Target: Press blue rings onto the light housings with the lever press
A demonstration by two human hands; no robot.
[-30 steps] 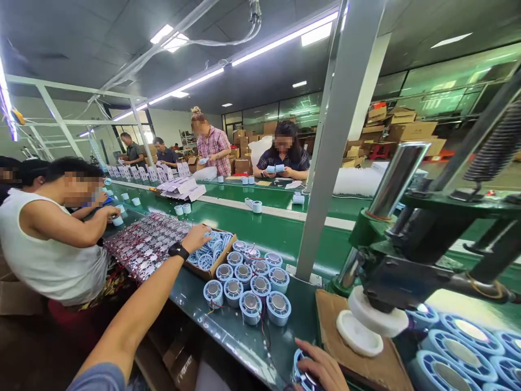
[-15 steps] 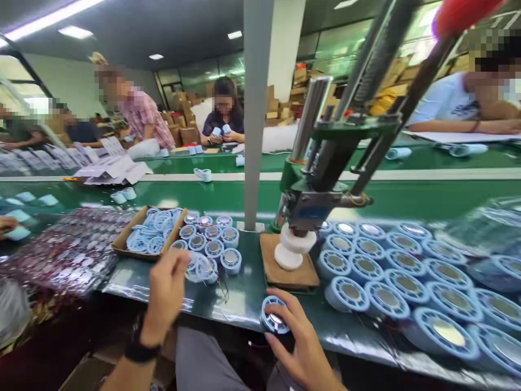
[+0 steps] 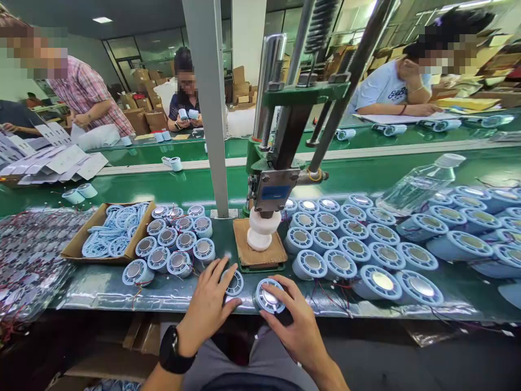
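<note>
My left hand (image 3: 211,293) is palm-down at the bench edge, thumb and fingers around a light-blue plastic ring (image 3: 239,283). Right of it, my right hand (image 3: 295,320) grips a round light-blue housing (image 3: 266,301) with a shiny metal disc in its top, fingers over the rim and thumb at the side. Just behind both hands stands a green hand press (image 3: 279,190). Its white round pusher (image 3: 264,221) is above a white round pad (image 3: 258,240) on a brown board (image 3: 240,250).
Left are a cardboard box (image 3: 77,239) of blue rings and a cluster of blue housings (image 3: 178,263). Many more housings (image 3: 342,263) with thin wires fill the right, beside a clear plastic bottle (image 3: 421,182). A grey post (image 3: 209,108) rises behind. Co-workers sit and stand across the green bench.
My left hand has moved right with a blue ring, from beside the left cluster to near the right hand. The right hand keeps its housing. The view has turned right.
</note>
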